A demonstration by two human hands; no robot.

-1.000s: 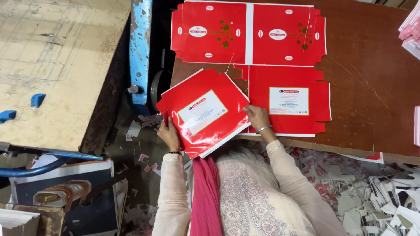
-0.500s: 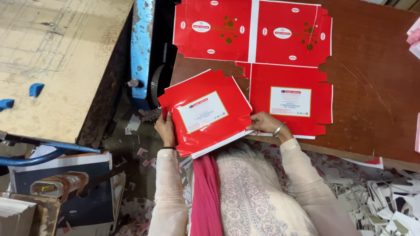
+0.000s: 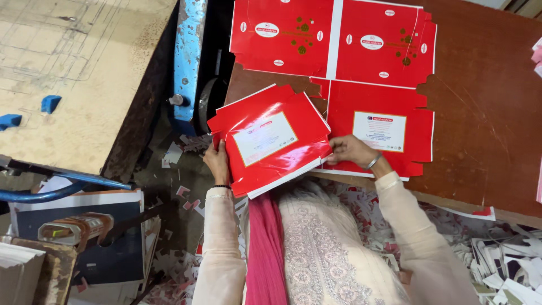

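A stack of glossy red die-cut carton blanks with a white label panel is tilted in front of my chest. My left hand grips its lower left edge. My right hand, with a bracelet at the wrist, pinches its right edge. Just right of the stack, a flat red carton sheet with a white label lies on the brown table. Further back lies a larger red printed sheet with gold dots.
A blue metal machine part and a dark wheel stand left of the table. A worn wooden board fills the far left. Paper scraps litter the floor at the right, and a dark box sits lower left.
The red stack has shifted slightly down and right toward my chest, and my right hand slid along its right edge. My left hand keeps its grip.
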